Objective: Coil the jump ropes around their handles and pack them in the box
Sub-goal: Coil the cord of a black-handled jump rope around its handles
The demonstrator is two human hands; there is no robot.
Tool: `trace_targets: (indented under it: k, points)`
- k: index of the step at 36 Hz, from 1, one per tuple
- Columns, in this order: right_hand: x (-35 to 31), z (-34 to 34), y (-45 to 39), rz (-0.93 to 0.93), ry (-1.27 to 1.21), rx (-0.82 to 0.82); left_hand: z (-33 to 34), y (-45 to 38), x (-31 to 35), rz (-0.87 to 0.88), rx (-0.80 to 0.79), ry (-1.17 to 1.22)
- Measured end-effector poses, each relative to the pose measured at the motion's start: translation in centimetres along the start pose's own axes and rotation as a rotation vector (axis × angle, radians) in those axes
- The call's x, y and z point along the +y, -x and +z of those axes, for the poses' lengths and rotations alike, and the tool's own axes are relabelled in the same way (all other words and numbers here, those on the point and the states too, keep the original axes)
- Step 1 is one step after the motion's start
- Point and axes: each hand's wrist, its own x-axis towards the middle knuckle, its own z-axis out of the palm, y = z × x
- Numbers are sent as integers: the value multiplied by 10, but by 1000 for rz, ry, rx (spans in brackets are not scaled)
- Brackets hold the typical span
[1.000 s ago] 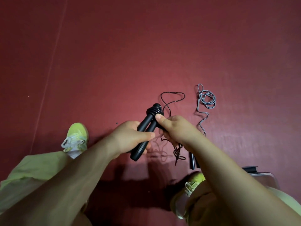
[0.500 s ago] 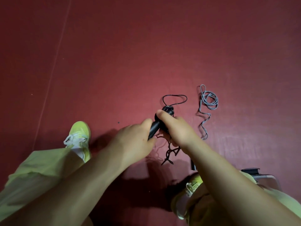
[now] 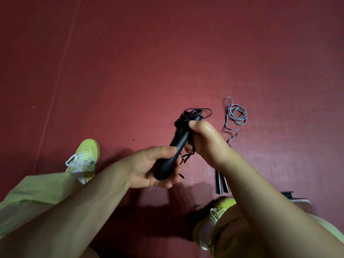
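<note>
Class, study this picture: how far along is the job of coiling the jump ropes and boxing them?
Done: nothing boxed. In hand: left hand holds the black handles; right hand winds black rope round them. Left: the grey rope lies loose on the floor; box awaits.

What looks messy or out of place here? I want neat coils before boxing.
The black rope bunches unevenly atop the black handles, one loop sticking out. The grey rope lies uncoiled on the floor.

Dim, warm light from above; dark shadows under the arms; wide-angle bending at the edges.
</note>
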Motion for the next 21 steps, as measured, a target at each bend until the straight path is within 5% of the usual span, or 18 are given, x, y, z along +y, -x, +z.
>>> trace_targets:
  k: [9,21]
  points:
    - [2,-16,1,103,-28,-76,0,-3,15,88,349,-375]
    - [4,-15,3,203,511,222,-6,-13,15,150,551,-636]
